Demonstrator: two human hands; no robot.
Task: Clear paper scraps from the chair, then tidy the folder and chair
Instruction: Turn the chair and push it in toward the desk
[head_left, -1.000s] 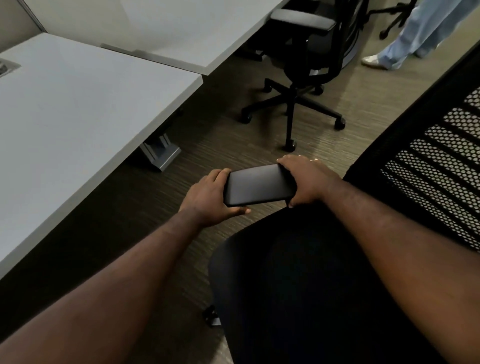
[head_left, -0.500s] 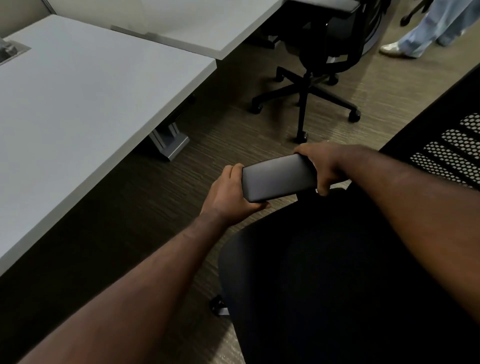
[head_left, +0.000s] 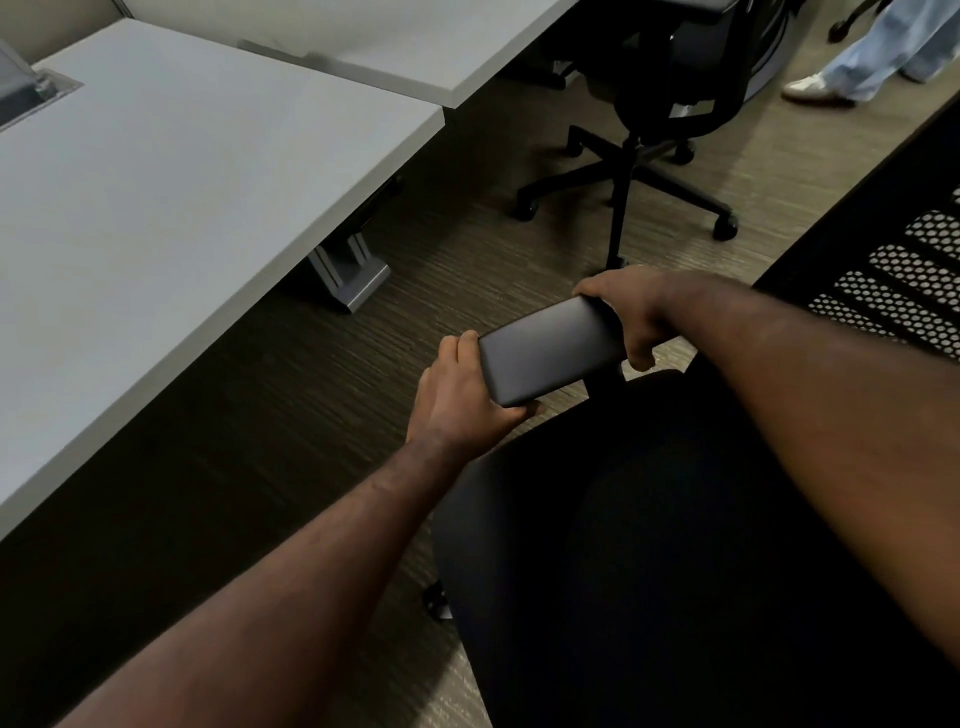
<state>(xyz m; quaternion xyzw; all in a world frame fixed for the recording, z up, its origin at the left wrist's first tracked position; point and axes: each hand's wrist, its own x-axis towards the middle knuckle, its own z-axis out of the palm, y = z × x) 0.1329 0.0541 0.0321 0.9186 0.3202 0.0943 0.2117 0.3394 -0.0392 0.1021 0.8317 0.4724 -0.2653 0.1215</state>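
Your black office chair's padded dark-grey armrest sat tilted above the black seat. Your left hand gripped its near end, your right hand clasped its far end. A grey desk stood left, another black swivel chair beyond.

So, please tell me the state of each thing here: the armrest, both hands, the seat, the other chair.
armrest pad: tilted, held at both ends
left hand: grips the pad's near end
right hand: grips the pad's far end
seat: no scraps visible
second chair: upright, unoccupied, by the desk
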